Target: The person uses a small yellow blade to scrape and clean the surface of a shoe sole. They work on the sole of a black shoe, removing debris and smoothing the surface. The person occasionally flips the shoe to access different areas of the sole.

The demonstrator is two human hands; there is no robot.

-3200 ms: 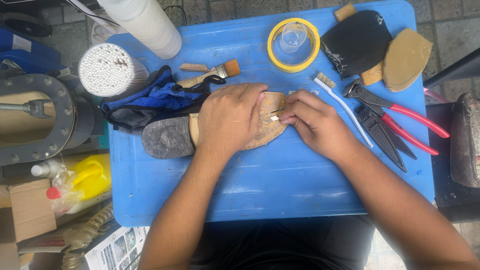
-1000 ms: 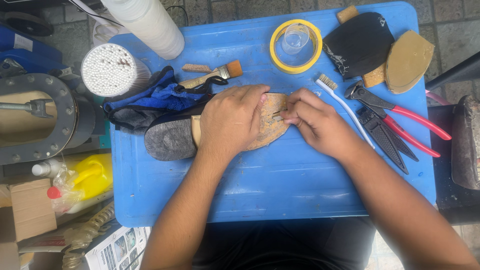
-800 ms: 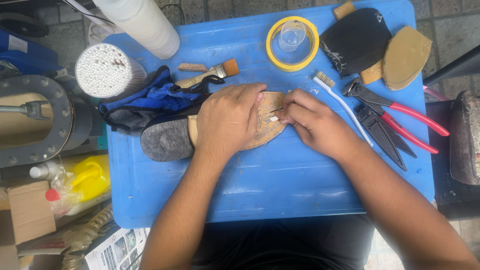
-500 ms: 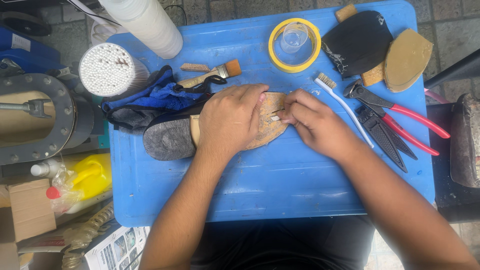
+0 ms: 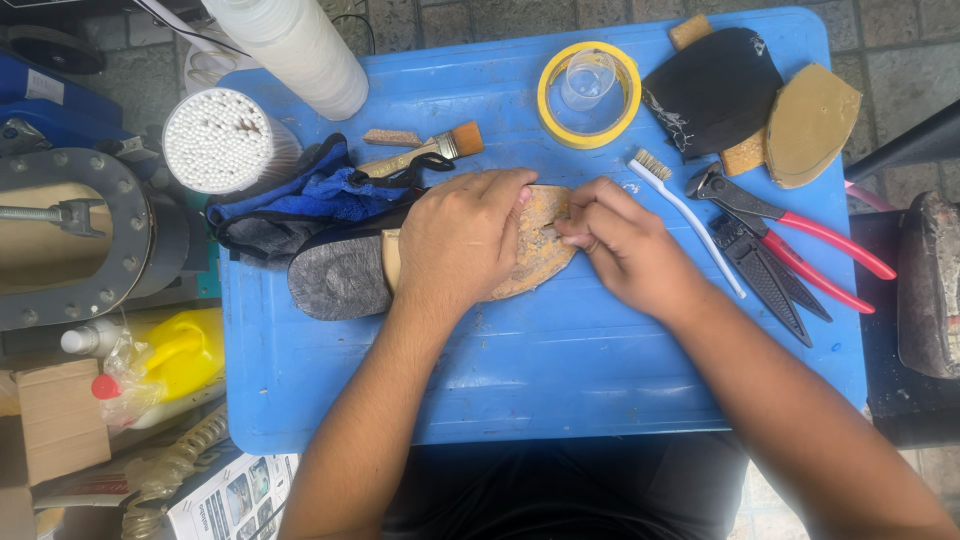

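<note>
A shoe lies sole-up in the middle of the blue table [image 5: 560,360], with a grey heel [image 5: 335,277] at the left and a tan, glue-stained sole [image 5: 545,255] at the right. My left hand [image 5: 460,240] presses flat on the middle of the shoe and holds it down. My right hand [image 5: 615,245] has its fingertips pinched together on the front of the sole; whether something small sits between them is hidden.
A blue cloth [image 5: 300,200] and a paintbrush [image 5: 425,155] lie behind the shoe. A yellow tape roll [image 5: 548,110] rings a clear cup. A white toothbrush [image 5: 685,220], red-handled pliers [image 5: 790,225], black shoe part [image 5: 715,90] and tan sole piece [image 5: 810,125] sit right. White canister [image 5: 215,140] stands left.
Both hands stay on the shoe. My right fingertips shift slightly over the front of the sole. Nothing else has moved.
</note>
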